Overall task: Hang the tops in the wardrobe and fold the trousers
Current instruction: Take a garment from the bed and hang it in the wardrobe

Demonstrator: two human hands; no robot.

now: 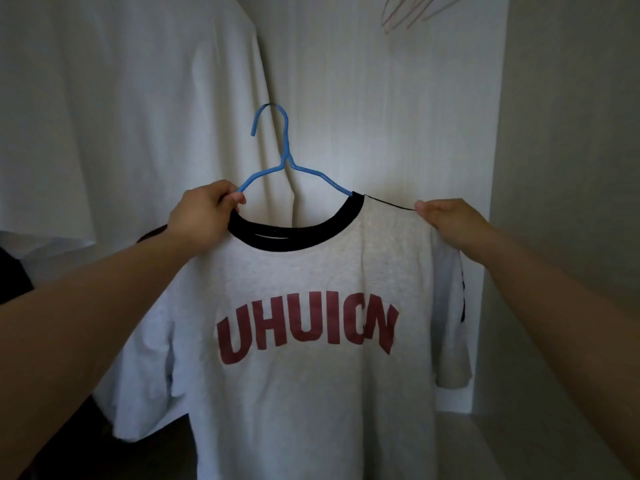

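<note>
A light grey T-shirt (pixel 298 393) with a black collar and red letters hangs in front of me on a blue wire hanger (pixel 284 161). The hanger's hook is free in the air, and its right arm runs into the collar. My left hand (pixel 202 216) grips the hanger's left arm together with the collar edge. My right hand (pixel 446 220) pinches the shirt's right shoulder seam and holds it up. The shirt's left sleeve is partly hidden behind my left forearm.
White tops (pixel 131 116) hang right behind the shirt inside the wardrobe. Pale empty hangers (pixel 408 12) show at the top. The white wardrobe side wall (pixel 554 168) stands at the right. A dark garment (pixel 14 271) lies at the left edge.
</note>
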